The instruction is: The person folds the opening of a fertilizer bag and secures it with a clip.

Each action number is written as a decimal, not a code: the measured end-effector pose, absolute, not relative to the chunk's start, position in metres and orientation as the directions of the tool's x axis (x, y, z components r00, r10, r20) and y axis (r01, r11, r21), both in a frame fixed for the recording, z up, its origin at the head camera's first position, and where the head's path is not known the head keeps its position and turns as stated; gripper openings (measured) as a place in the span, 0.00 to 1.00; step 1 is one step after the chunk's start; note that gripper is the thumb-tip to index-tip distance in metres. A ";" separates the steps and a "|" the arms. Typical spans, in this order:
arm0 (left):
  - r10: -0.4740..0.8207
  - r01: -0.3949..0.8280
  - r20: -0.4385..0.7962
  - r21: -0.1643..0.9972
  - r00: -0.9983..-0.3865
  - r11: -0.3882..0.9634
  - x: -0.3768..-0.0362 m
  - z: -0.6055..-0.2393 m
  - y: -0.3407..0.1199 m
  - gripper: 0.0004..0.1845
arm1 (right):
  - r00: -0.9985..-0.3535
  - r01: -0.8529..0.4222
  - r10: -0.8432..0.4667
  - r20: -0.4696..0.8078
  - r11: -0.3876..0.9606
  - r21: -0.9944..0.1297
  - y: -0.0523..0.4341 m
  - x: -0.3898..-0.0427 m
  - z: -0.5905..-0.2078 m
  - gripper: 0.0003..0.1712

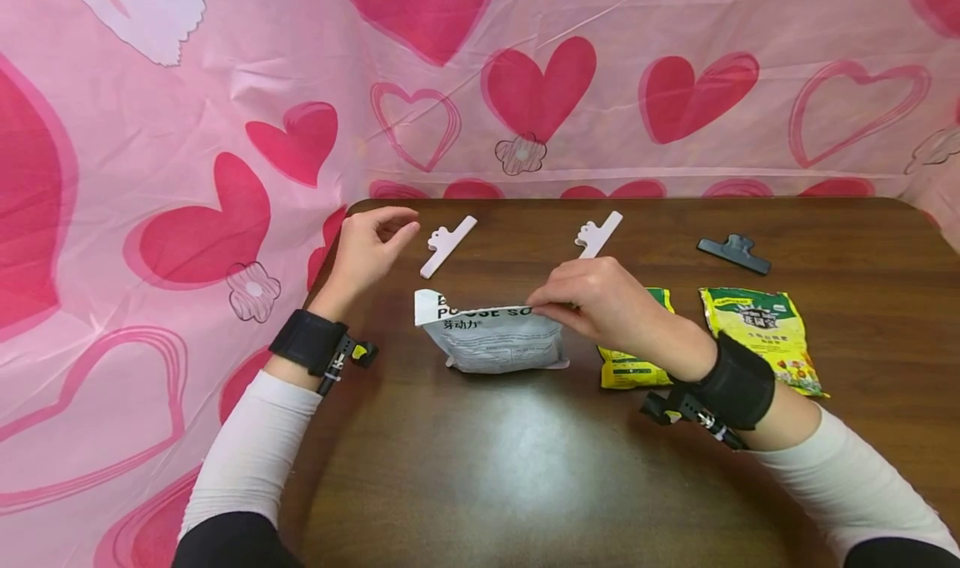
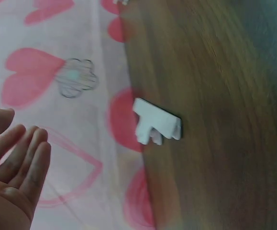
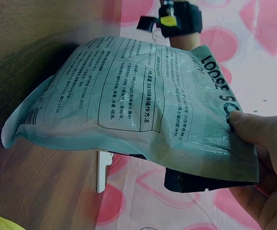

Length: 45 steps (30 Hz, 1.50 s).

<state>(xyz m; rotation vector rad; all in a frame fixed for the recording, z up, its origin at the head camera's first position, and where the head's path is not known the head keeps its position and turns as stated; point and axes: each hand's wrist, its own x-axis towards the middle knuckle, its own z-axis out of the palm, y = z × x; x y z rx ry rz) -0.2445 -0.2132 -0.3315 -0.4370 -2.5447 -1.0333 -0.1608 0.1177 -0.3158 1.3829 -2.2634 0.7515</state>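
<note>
A white and grey printed plastic bag [image 1: 502, 347] stands on the table, its top edge folded over at the left corner. My right hand [image 1: 607, 297] pinches that top edge near its right end, thumb on the near side. In the right wrist view the thumb [image 3: 253, 129] presses on the printed face of the bag [image 3: 138, 91], and a dark piece shows behind its top. My left hand [image 1: 372, 241] hovers with bent fingers and nothing in them. The nearest thing to it is a white clip [image 1: 448, 247], also seen in the left wrist view as a white clip [image 2: 155, 120].
Another white clip [image 1: 598, 235] lies behind my right hand, and a dark grey clip [image 1: 735, 253] farther right. Two yellow-green packets lie at the right, one packet [image 1: 633, 370] partly under my right hand, the other packet [image 1: 765, 335] beside it. Pink heart-patterned cloth [image 1: 615, 160] borders the table.
</note>
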 end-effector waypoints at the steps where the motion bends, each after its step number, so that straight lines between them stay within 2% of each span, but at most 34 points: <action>1: 0.145 0.389 0.411 0.609 -0.900 0.692 -0.250 -0.333 -0.212 0.13 | -0.444 -0.895 -0.692 0.570 0.372 -0.245 0.118 -0.161 -0.316 0.13; 9: 0.130 0.249 0.235 0.606 -0.963 0.756 -0.286 -0.350 -0.209 0.18 | -0.448 -0.894 -0.691 0.568 0.369 -0.256 0.118 -0.160 -0.317 0.13; 17: 0.154 0.170 0.075 0.532 -0.985 0.830 -0.307 -0.365 -0.206 0.23 | -0.443 -0.896 -0.692 0.570 0.368 -0.249 0.118 -0.160 -0.318 0.12; 24: 0.162 0.146 0.005 0.467 -0.987 0.872 -0.319 -0.376 -0.203 0.25 | -0.446 -0.895 -0.694 0.566 0.368 -0.253 0.119 -0.160 -0.318 0.13; 33: 0.122 0.071 -0.088 0.441 -0.989 0.894 -0.322 -0.380 -0.194 0.27 | -0.435 -0.900 -0.692 0.577 0.361 -0.245 0.118 -0.161 -0.318 0.12; 45: 0.149 0.105 -0.072 0.426 -0.986 0.899 -0.329 -0.386 -0.189 0.26 | -0.427 -0.903 -0.687 0.589 0.356 -0.240 0.118 -0.162 -0.319 0.13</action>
